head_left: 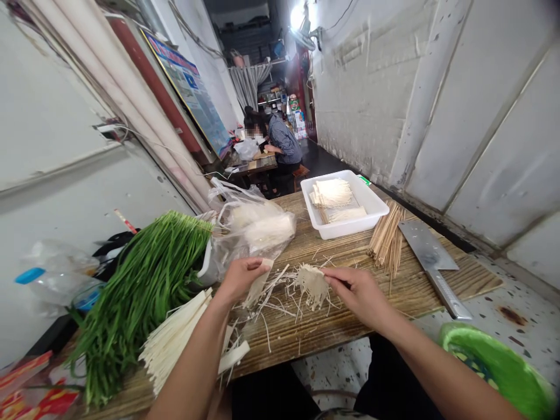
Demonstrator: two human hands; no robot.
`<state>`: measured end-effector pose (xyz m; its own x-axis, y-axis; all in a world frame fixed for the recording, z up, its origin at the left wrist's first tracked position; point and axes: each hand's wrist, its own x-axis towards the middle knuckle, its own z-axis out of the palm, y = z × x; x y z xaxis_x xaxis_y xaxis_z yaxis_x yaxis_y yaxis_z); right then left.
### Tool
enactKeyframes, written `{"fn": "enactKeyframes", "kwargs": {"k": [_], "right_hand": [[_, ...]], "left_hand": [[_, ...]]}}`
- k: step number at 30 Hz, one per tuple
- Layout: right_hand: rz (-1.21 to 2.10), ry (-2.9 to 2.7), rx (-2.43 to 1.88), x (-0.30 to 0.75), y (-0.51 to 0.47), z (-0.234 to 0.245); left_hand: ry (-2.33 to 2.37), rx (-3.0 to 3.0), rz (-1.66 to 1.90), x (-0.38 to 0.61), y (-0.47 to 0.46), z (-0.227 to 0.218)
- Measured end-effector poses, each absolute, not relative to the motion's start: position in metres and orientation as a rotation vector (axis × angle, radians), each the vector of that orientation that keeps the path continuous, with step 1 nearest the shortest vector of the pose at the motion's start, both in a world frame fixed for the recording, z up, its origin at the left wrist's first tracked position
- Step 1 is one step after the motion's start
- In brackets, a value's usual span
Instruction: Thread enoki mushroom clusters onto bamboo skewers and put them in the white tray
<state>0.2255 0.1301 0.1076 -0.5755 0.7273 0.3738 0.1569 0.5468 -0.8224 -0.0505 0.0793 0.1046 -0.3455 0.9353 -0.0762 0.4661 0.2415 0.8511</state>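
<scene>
My left hand (242, 277) is closed on a small bundle of pale enoki mushroom stalks (256, 287) that hangs down over the wooden table (420, 286). My right hand (356, 291) pinches a fanned tuft of enoki (311, 284), which seems to sit on a skewer hidden by my fingers. Loose strands (275, 303) lie scattered between my hands. A larger pile of enoki (175, 335) lies near my left forearm.
A big bunch of green chives (140, 291) lies at left beside a plastic bag (254, 227) of enoki. A white tray (370, 201) holds finished skewers; bamboo skewers (387, 236) and a cleaver (431, 259) lie right. A green basket (503, 364) sits lower right. A person (280, 143) sits far back.
</scene>
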Motion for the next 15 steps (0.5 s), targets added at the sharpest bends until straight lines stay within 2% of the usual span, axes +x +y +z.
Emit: {"fn": "enactKeyframes", "kwargs": {"k": [6, 15], "right_hand": [[1.064, -2.125, -0.634, 0.208, 0.13, 0.124], [1.13, -2.146, -0.615, 0.202, 0.13, 0.132]], "left_hand": [[1.679, 1.129, 1.154, -0.034, 0.066, 0.141], [1.35, 0.927, 1.265, -0.017, 0.063, 0.147]]}}
